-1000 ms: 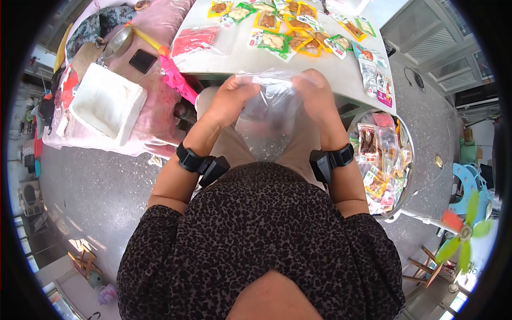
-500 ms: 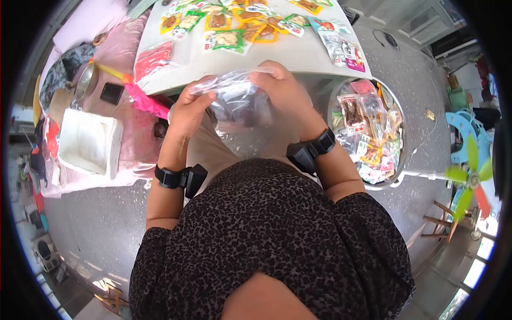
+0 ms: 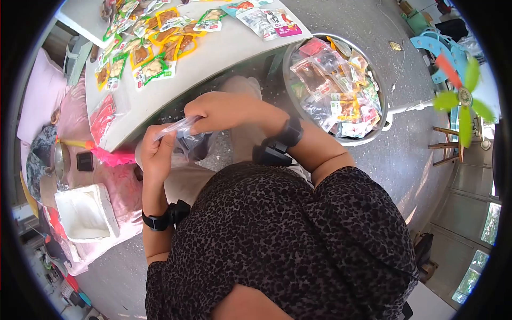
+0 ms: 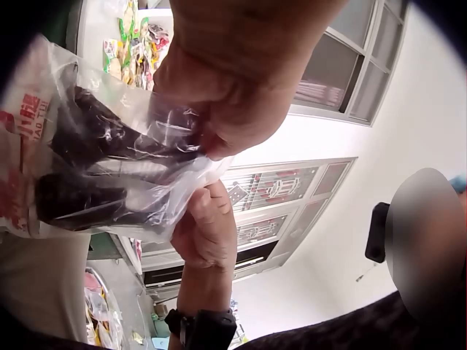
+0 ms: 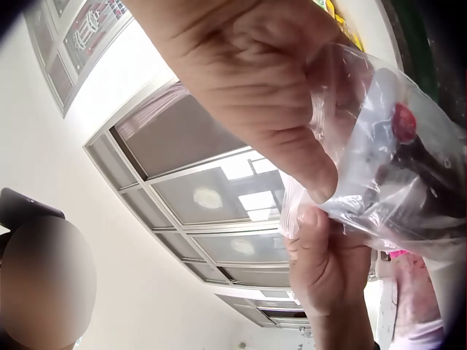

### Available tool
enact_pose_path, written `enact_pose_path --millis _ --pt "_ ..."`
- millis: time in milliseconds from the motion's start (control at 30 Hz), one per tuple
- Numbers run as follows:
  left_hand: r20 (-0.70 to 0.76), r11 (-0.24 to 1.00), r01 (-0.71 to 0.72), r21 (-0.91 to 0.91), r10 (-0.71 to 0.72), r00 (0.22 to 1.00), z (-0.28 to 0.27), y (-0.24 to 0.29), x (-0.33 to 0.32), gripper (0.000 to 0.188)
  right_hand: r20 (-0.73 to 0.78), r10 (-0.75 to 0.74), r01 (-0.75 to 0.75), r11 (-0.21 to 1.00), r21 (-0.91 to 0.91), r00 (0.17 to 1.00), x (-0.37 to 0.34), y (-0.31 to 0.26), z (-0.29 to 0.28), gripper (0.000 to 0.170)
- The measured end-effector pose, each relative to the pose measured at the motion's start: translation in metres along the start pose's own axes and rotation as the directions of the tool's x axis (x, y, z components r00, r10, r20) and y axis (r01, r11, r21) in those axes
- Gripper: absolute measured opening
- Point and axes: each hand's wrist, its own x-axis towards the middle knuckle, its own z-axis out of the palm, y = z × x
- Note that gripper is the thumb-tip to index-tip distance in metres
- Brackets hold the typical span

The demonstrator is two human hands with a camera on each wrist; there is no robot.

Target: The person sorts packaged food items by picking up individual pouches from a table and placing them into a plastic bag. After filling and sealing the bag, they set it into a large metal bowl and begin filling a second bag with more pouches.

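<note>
A clear plastic bag [image 3: 201, 144] with dark pieces inside hangs from both hands in front of the lap. Red lettering shows on its side in the left wrist view, where the dark contents [image 4: 109, 142] look long and chunky. At the bag's top edge, the left hand [image 3: 158, 152] pinches one end between thumb and fingers. The right hand [image 3: 226, 112] grips the same edge close beside it, its thumb pressed on the plastic in the right wrist view. Gathered film [image 5: 292, 208] lies between the two thumbs.
Many small food packets [image 3: 160, 37] lie on the pale table [image 3: 213, 56], with a red-printed packet [image 3: 103, 114] near its corner. To the right stands a metal basin [image 3: 380, 101] full of packets. A white foam box [image 3: 109, 213] and a phone [image 3: 85, 161] rest on pink cloth.
The head view has swung right, so table and basin now sit further left. The hands have come from well apart along the bag's top edge to close together.
</note>
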Motion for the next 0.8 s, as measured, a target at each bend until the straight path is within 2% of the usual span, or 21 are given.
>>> enact_pose_path --millis 133,200,300,367,400,467,533,600,633,667,733,800 --pt "0.047 1.000 0.005 0.016 -0.006 0.999 0.002 -0.005 0.006 0.011 -0.125 -0.044 0.045 0.999 0.010 0.991 -0.008 0.004 0.005 0.023" --pt "0.110 0.999 0.037 0.017 -0.038 0.993 0.004 -0.002 0.011 0.013 -0.163 -0.002 0.005 1.000 0.018 0.987 -0.015 0.006 0.002 0.022" --pt "0.040 0.979 0.019 -0.205 -0.011 0.999 0.005 -0.010 0.020 0.019 -0.312 0.047 -0.054 0.999 -0.011 0.949 -0.035 0.010 -0.015 0.020" --pt "-0.005 0.983 0.021 -0.183 -0.022 1.000 -0.005 -0.020 0.024 0.020 -0.454 0.107 -0.105 0.994 0.031 0.885 -0.059 0.021 -0.035 0.019" --pt "-0.031 0.985 0.023 -0.172 -0.029 0.999 -0.012 -0.028 0.026 0.021 -0.524 0.155 -0.128 0.988 0.089 0.837 -0.074 0.028 -0.046 0.019" --pt "-0.083 0.984 0.128 -0.120 -0.139 0.987 -0.028 -0.050 0.023 0.018 -0.638 0.333 -0.060 0.910 0.409 0.695 -0.106 0.035 -0.064 0.015" --pt "-0.129 0.973 0.223 -0.058 -0.229 0.965 -0.046 -0.080 0.017 0.015 -0.772 0.364 -0.127 0.927 0.352 0.521 -0.147 0.054 -0.084 0.012" --pt "-0.185 0.967 0.233 0.102 -0.211 0.960 -0.067 -0.121 0.006 0.014 -0.765 0.529 -0.108 0.841 0.530 0.367 -0.194 0.088 -0.096 0.013" --pt "-0.211 0.954 0.238 0.181 -0.198 0.957 -0.072 -0.131 0.001 0.013 -0.772 0.566 -0.094 0.819 0.565 0.290 -0.209 0.093 -0.097 0.013" --pt "-0.230 0.929 0.256 0.268 -0.196 0.953 -0.072 -0.129 -0.004 0.014 -0.772 0.600 -0.077 0.797 0.599 0.212 -0.224 0.097 -0.097 0.014" --pt "-0.271 0.853 0.290 0.433 -0.184 0.945 -0.074 -0.124 -0.013 0.015 -0.797 0.597 -0.028 0.801 0.598 0.090 -0.264 0.149 -0.090 0.013" --pt "-0.246 0.727 0.231 0.646 -0.088 0.965 -0.081 -0.129 -0.018 0.015 -0.819 0.573 -0.361 0.759 0.542 -0.026 -0.300 0.190 -0.079 0.013"
